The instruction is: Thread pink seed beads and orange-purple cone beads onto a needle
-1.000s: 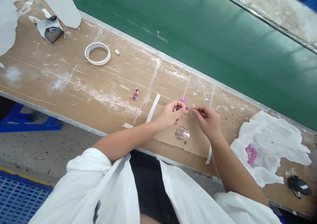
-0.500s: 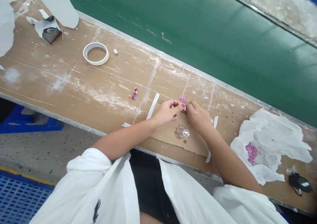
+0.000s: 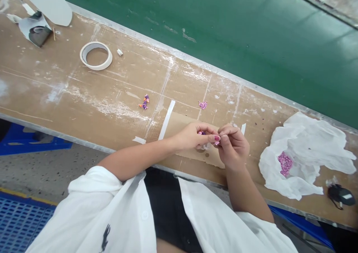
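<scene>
My left hand (image 3: 200,136) pinches a small pink-and-purple piece (image 3: 200,133), mostly covered by the fingers. The thumb and fingertips of my right hand (image 3: 234,145) are pressed together right against the left fingertips; whatever they hold is too small to make out. Under my hands lies a sheet of brown card (image 3: 181,122), with a clear object (image 3: 206,146) partly hidden behind the left fingers. Just beyond the card is a little heap of pink beads (image 3: 203,104). Several small purple-and-orange pieces (image 3: 144,102) lie to the left.
White crumpled paper (image 3: 321,145) at right holds a bigger heap of pink beads (image 3: 285,163). Beside it sits a black item (image 3: 340,195). Farther left are a roll of masking tape (image 3: 84,55) and scraps (image 3: 36,29). A green panel (image 3: 223,33) borders the table's far edge.
Both hands have drawn back toward my body, away from the near heap of beads, and now partly cover the clear object. My right hand has turned, fingertips meeting the left's.
</scene>
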{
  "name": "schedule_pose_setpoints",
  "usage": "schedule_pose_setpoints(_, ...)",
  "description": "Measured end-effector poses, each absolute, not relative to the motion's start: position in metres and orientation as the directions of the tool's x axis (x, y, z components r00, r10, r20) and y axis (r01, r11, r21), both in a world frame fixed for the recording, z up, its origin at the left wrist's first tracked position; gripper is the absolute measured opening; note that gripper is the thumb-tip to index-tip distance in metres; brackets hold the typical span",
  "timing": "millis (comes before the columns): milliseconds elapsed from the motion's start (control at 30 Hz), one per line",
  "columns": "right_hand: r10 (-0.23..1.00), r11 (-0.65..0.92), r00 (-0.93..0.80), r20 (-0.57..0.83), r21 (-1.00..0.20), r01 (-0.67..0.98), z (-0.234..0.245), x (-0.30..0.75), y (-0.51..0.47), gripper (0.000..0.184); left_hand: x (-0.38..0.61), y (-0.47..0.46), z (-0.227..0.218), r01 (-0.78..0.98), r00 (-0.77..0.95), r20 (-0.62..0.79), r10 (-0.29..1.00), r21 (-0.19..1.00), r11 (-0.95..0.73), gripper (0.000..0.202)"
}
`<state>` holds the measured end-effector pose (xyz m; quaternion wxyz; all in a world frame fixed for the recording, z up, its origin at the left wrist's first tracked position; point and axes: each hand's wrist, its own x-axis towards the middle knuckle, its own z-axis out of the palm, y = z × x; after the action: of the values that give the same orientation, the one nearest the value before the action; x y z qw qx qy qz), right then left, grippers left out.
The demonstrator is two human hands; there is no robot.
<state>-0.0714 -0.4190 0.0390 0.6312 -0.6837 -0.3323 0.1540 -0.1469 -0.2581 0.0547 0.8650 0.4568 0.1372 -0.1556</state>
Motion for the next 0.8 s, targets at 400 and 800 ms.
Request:
schedule_pose_setpoints(400,0.635,0.000,0.698,0.332,-0.903,0.430,0.045,-0.075,-0.439,0.007,-0.150,-0.260,0.059,0.288,0.957,-0.265,-0.114,0.849,0.443,0.023)
schedule_pose_setpoints(800,0.740,-0.031,0.611,0.281,-0.894,0.448,0.058,-0.071,-0.436,0.018,-0.148,-0.258,0.055,0.198,0.974,-0.165,-0.154,0.952,0.232,0.019)
